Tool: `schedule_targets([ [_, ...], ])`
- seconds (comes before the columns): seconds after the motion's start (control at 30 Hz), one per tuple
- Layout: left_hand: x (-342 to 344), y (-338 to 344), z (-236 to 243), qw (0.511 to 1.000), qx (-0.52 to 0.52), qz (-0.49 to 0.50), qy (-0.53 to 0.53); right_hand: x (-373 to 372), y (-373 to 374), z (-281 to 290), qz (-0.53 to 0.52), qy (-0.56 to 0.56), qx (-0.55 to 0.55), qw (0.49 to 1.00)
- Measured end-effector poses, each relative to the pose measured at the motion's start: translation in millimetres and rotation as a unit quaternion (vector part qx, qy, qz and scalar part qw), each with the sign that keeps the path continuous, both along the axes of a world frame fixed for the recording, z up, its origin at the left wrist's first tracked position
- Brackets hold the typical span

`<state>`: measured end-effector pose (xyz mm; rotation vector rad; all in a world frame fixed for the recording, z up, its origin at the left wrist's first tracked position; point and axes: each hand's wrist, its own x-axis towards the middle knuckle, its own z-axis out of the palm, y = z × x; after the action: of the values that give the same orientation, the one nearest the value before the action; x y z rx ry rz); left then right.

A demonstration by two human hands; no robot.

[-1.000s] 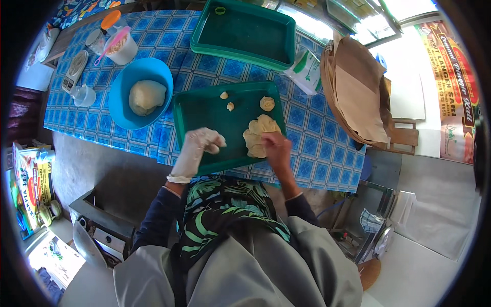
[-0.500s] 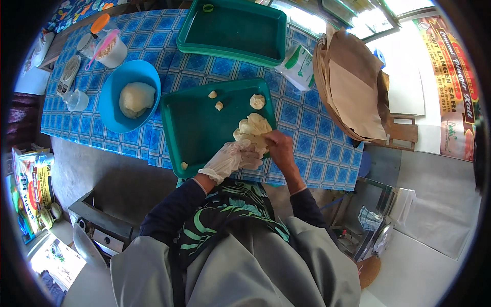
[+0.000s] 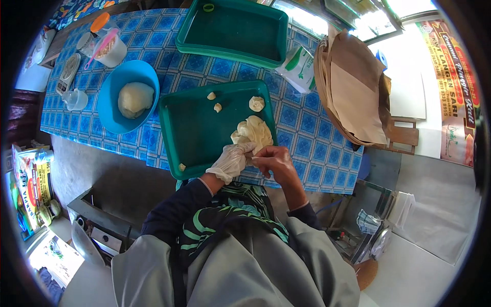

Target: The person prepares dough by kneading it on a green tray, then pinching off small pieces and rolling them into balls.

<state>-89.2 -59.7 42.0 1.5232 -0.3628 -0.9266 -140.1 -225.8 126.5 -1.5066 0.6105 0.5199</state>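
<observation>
A large, uneven lump of pale dough [image 3: 258, 132] lies at the right side of the green tray [image 3: 192, 130]. Just below it my two hands meet near the tray's front edge. My left hand [image 3: 228, 161], in a thin white glove, has its fingers drawn together beside the dough. Bare, my right hand [image 3: 276, 162] is closed in a pinch against the gloved fingertips; whatever sits between the fingers is too small to tell. A round dough piece [image 3: 256, 104] rests at the tray's right, and several small bits, such as this dough bit [image 3: 218, 107], are scattered about.
Left of the tray stands a blue bowl [image 3: 110, 110] holding a big dough ball [image 3: 135, 99]. Stacked green trays [image 3: 232, 30], a white plastic packet [image 3: 299, 69] and a paper-lined round basket [image 3: 353, 97] are behind and right. A white tub [image 3: 113, 53], scale [image 3: 69, 71] and measuring cup [image 3: 76, 100] stand far left.
My gloved left hand has drawn back from under the dough and its fingers have closed up. My right hand has left the dough's edge and moved toward the gloved fingers.
</observation>
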Motion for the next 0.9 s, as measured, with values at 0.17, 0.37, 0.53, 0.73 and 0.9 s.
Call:
schedule_targets([
  [0.17,12.9,15.5,58.4,0.943,0.067,-0.075,-0.318,4.2,6.2,7.9,-0.124,-0.192,0.039,0.973],
  [0.37,10.4,12.4,31.8,0.832,-0.296,0.288,0.37,33.0,17.1,-46.6,0.072,-0.429,-0.399,0.807],
  [0.53,22.4,29.1,28.4,0.859,-0.24,0.326,0.315,98.8,-31.6,-92.6,-0.02,-0.363,-0.433,0.825],
  [0.73,28.3,42.1,36.6,0.846,-0.314,0.334,0.272,137.8,-18.2,-106.6,0.191,-0.279,-0.615,0.712],
  [0.9,33.6,43.6,32.0,0.871,-0.264,0.339,0.236,148.8,-22.3,-109.8,0.211,-0.237,-0.636,0.704],
])
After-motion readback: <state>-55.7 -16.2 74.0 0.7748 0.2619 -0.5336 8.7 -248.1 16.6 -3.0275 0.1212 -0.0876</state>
